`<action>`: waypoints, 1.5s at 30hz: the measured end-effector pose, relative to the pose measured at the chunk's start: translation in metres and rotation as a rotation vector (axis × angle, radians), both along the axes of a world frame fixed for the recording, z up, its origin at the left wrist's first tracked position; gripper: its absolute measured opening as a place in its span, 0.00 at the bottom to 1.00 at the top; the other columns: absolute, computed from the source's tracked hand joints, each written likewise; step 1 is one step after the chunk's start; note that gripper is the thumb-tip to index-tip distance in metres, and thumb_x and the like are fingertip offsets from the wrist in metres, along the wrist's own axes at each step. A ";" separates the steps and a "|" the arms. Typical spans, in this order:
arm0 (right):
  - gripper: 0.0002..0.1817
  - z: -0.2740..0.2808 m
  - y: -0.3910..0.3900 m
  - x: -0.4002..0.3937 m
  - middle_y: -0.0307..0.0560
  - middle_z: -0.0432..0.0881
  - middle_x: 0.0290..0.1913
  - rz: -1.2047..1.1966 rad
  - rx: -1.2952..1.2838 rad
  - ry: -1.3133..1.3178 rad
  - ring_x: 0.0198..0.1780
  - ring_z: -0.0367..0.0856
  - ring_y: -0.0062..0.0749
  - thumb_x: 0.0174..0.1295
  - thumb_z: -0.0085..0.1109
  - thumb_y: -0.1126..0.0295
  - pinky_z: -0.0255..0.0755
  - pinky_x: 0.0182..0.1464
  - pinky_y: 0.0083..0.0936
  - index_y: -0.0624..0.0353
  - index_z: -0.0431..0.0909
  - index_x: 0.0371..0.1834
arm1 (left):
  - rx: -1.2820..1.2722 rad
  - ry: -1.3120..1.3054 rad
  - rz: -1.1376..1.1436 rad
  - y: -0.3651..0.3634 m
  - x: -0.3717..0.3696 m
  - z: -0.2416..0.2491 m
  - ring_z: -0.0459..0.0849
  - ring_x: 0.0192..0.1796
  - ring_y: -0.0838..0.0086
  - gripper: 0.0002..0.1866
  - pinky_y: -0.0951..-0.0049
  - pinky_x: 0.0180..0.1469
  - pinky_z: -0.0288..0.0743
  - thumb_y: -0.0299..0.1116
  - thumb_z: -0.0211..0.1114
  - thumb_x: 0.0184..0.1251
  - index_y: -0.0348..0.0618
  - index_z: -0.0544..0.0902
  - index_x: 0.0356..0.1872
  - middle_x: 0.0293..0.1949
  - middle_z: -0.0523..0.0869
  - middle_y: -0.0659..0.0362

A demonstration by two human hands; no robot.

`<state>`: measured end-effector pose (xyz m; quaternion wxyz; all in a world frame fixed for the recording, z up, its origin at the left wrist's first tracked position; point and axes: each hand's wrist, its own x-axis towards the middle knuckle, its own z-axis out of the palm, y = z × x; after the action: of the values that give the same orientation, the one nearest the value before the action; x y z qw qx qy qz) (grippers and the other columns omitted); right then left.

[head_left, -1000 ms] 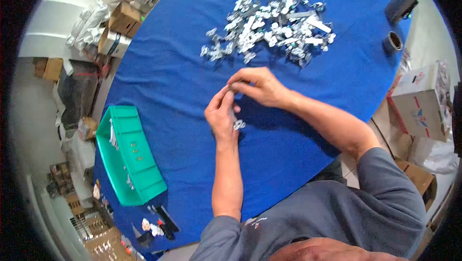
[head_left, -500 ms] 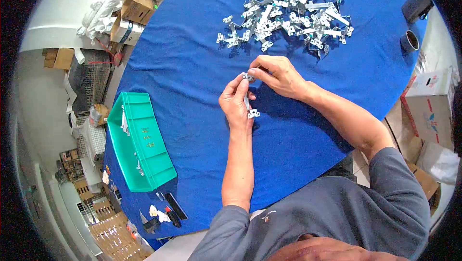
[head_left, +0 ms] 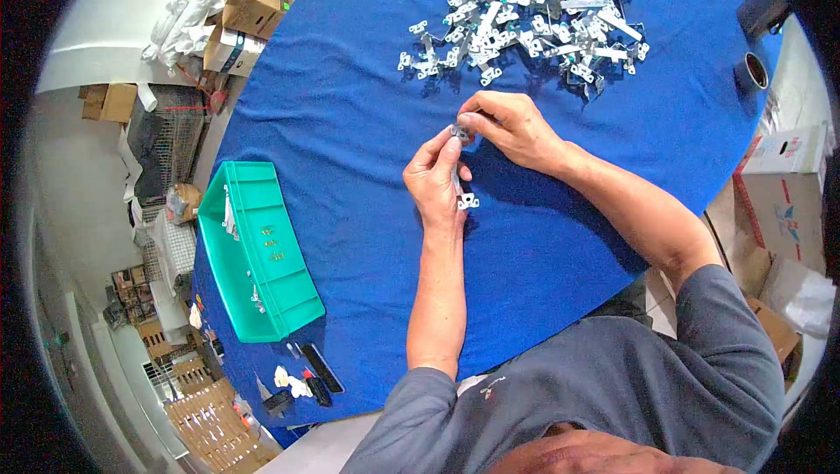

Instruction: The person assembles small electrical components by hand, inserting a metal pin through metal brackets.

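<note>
Room: concrete floor around my table, with brown cardboard boxes (head_left: pixel 248 12) stacked at the far left, a wire rack beside them, and a white printed carton (head_left: pixel 785 190) on the floor to my right.
Surface: round table under a bright blue cloth (head_left: pixel 350 124), bare across the stretch between my hands and the tray.
Left hand: my left hand (head_left: pixel 436 184) is raised over the middle of the cloth, thumb and fingers pinched around a slim silver metal bracket strip (head_left: pixel 458 185); its lower end pokes out below my palm.
Right hand: my right hand (head_left: pixel 510 127) meets the left at the strip's upper tip, fingertips closed on a small silvery fitting (head_left: pixel 460 132) there; I cannot tell whether that piece is separate or part of the strip.
Beyond my hands: a loose heap of matching silver brackets (head_left: pixel 525 24), close past my right knuckles but not touching them.
Left side: a green plastic tray (head_left: pixel 229 257), well apart, holding a few small parts.
Near edge: small dark tools and white bits (head_left: pixel 302 382) below the tray.
Far right: a tape roll (head_left: pixel 752 72) on the cloth's edge, next to a dark object.
In the way: nothing lies between my hands and the heap.
</note>
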<state>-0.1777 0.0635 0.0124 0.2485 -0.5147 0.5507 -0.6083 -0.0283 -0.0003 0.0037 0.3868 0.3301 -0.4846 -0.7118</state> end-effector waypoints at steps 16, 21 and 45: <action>0.10 -0.015 -0.002 0.005 0.53 0.83 0.36 -0.070 0.038 0.423 0.41 0.83 0.49 0.66 0.59 0.64 0.76 0.42 0.40 0.60 0.80 0.42 | -0.093 -0.055 0.049 0.003 -0.001 -0.005 0.85 0.34 0.80 0.13 0.84 0.23 0.75 0.23 0.66 0.66 0.32 0.83 0.50 0.42 0.88 0.53; 0.14 -0.019 -0.004 0.009 0.54 0.84 0.40 -0.147 0.055 0.474 0.45 0.83 0.49 0.68 0.56 0.62 0.76 0.47 0.43 0.60 0.79 0.47 | -0.076 -0.108 0.070 0.004 -0.002 -0.004 0.83 0.31 0.81 0.14 0.84 0.23 0.74 0.22 0.66 0.66 0.32 0.83 0.52 0.43 0.89 0.54; 0.09 -0.003 0.002 -0.002 0.51 0.81 0.30 0.064 -0.071 0.066 0.32 0.82 0.38 0.66 0.60 0.67 0.74 0.35 0.33 0.63 0.81 0.39 | 0.024 -0.025 0.116 -0.004 -0.002 -0.006 0.87 0.36 0.75 0.16 0.80 0.32 0.82 0.22 0.65 0.66 0.32 0.81 0.55 0.44 0.88 0.53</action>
<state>-0.1795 0.0657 0.0090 0.2311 -0.5605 0.5198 -0.6018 -0.0300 -0.0043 -0.0026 0.4173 0.3709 -0.4609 -0.6898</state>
